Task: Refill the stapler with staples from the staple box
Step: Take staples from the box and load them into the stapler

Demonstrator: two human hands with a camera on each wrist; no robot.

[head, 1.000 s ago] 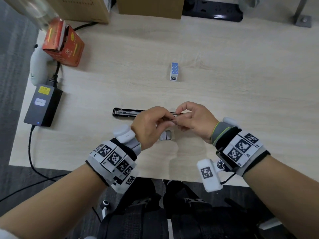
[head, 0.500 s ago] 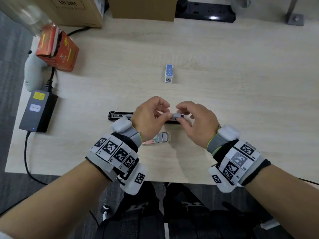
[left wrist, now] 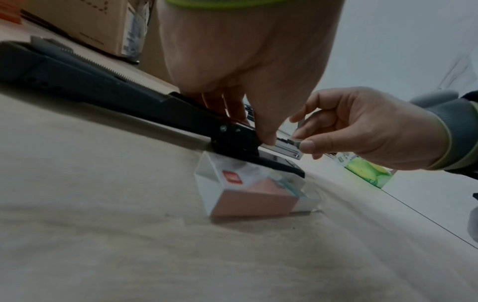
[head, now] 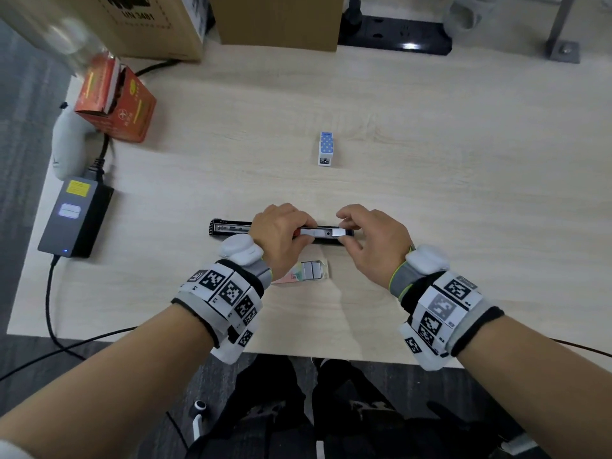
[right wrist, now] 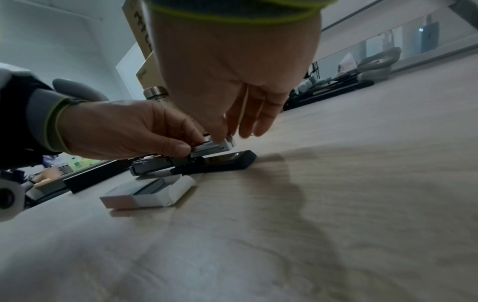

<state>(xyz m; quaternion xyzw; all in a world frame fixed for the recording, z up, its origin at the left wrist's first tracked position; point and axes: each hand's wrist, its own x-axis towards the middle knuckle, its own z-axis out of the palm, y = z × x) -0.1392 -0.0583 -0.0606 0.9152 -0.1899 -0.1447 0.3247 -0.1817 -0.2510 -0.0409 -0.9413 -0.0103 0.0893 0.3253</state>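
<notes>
A black stapler (head: 231, 227) lies swung open flat on the wooden table, with its silver magazine (head: 319, 232) facing up. My left hand (head: 303, 234) grips the magazine near the hinge, thumb on the near side (right wrist: 181, 147). With thumb and fingers my right hand (head: 342, 230) pinches a silver staple strip (head: 338, 232) against the magazine's right end (left wrist: 296, 141). The open staple box (head: 309, 271) lies just in front of the stapler, between my wrists, with staples showing inside (right wrist: 151, 187).
A small blue dotted box (head: 325, 149) stands farther back at the centre. At the left are a red carton (head: 116, 104) and a grey power adapter (head: 74, 217) with its cable. Cardboard boxes (head: 278, 21) and a black power strip (head: 394, 38) line the far edge.
Both hands came down onto the stapler. My right hand brought the staple strip to the magazine's right end, and my left hand took hold of the magazine.
</notes>
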